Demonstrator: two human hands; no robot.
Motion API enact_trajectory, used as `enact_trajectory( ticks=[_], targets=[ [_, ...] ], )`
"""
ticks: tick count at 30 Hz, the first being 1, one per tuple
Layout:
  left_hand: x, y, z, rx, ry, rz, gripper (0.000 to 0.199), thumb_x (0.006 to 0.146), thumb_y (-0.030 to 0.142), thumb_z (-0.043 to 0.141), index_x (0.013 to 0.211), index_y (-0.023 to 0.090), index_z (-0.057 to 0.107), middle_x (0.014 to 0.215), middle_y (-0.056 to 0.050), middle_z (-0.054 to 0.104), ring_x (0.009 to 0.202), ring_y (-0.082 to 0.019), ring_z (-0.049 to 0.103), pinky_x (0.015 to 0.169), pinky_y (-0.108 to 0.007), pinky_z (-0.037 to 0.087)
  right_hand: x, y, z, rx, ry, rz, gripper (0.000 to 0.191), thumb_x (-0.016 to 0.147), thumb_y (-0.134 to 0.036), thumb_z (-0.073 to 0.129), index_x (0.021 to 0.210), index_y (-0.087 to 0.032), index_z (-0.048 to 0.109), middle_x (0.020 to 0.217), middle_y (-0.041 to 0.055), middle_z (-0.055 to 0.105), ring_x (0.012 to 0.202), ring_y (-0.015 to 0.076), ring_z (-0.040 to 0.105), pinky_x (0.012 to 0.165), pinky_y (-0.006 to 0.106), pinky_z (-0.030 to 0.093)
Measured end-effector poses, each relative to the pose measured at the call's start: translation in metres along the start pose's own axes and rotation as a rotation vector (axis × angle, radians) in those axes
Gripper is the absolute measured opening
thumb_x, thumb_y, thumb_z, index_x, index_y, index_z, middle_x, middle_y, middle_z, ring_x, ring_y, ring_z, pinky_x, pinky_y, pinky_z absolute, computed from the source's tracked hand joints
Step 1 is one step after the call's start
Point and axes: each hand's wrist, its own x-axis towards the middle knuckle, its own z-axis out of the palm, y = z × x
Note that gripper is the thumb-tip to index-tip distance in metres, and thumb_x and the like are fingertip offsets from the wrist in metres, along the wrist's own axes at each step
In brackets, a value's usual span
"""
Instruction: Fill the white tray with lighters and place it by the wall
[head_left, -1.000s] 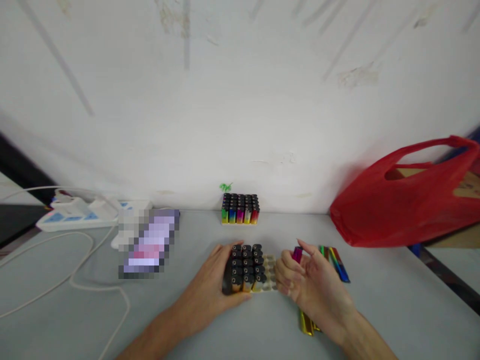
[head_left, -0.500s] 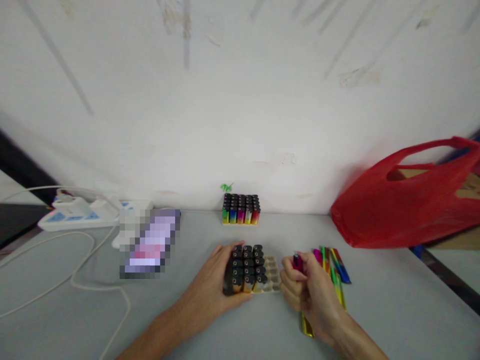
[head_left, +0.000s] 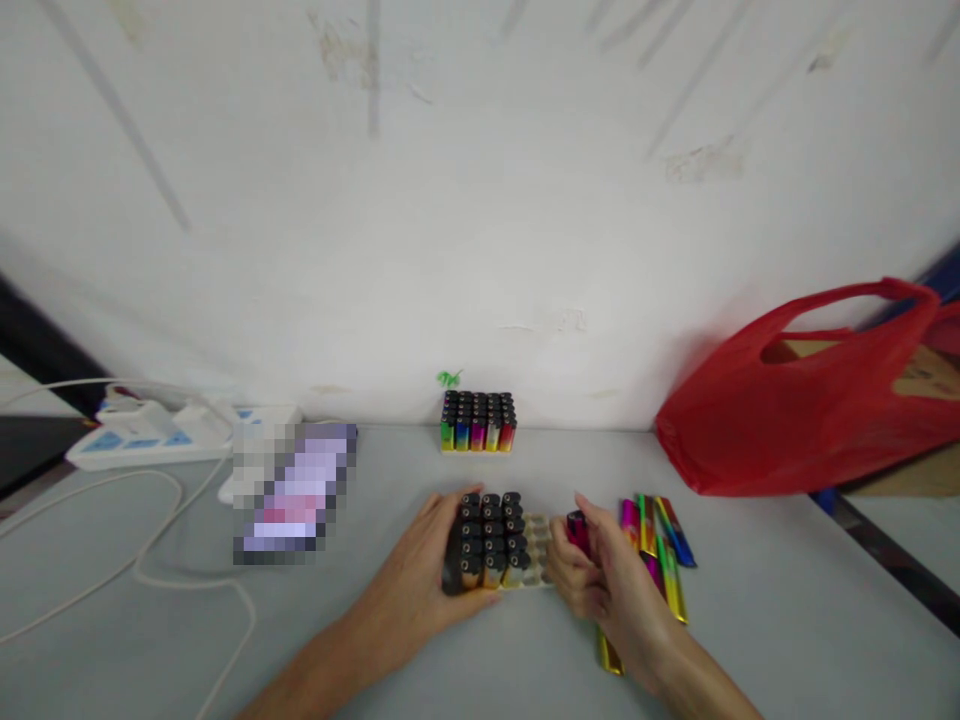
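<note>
Grey tabletop [head_left: 390, 640] against a white wall: my left hand [head_left: 420, 585] clasps the lighter tray [head_left: 499, 545] at its left side, my right hand [head_left: 600, 580] pinches a magenta lighter [head_left: 576, 528] upright just right of the tray's vacant slots [head_left: 538, 550].

A pale plastic tray [head_left: 537, 553] lies flat on the tabletop, gripped at its near-left corner by the left hand's fingers [head_left: 480, 598]. Lighters with black caps [head_left: 491, 535] stand upright in tight rows across its left part, bodies showing yellow and orange low down; the slots on the right side are bare. Just right of those slots, one lighter [head_left: 577, 532], black-capped with a red-magenta body, stands nearly upright, pinched in the right hand's fingers [head_left: 568, 570], close beside the tray's right edge.
</note>
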Motion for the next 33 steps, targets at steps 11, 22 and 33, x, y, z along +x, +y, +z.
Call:
enact_trajectory(
  ticks=[11, 22, 33],
  targets=[
    [-0.004, 0.000, 0.002, 0.038, 0.015, -0.016, 0.111, 0.075, 0.022, 0.095, 0.167, 0.030, 0.034, 0.167, -0.015, 0.053, 0.153, -0.043, 0.051, 0.130, -0.065, 0.039, -0.005, -0.003, 0.007, -0.010, -0.011, 0.036, 0.070, 0.079, -0.083, 0.075, 0.065, -0.024, 0.039, 0.056, -0.0122, 0.023, 0.049, 0.0068, 0.008, 0.043, 0.023, 0.005],
    [-0.002, 0.001, -0.001, -0.072, -0.041, -0.107, 0.114, 0.080, 0.025, 0.095, 0.170, 0.038, 0.027, 0.155, -0.009, 0.065, 0.139, -0.038, 0.065, 0.121, -0.055, 0.049, -0.003, 0.004, 0.002, -0.138, 0.188, -0.087, 0.057, 0.088, -0.070, 0.061, 0.061, -0.027, 0.035, 0.051, -0.0099, 0.022, 0.046, 0.0090, 0.014, 0.043, 0.027, 0.009],
    [-0.001, 0.004, -0.002, -0.080, -0.024, -0.111, 0.111, 0.079, 0.029, 0.097, 0.169, 0.034, 0.033, 0.150, -0.011, 0.069, 0.136, -0.040, 0.067, 0.119, -0.055, 0.050, -0.008, 0.001, 0.010, -0.288, 0.259, -0.447, 0.043, 0.107, -0.069, 0.058, 0.101, -0.026, 0.057, 0.070, -0.0067, 0.050, 0.054, 0.0125, 0.040, 0.052, 0.025, 0.033]
  ],
)
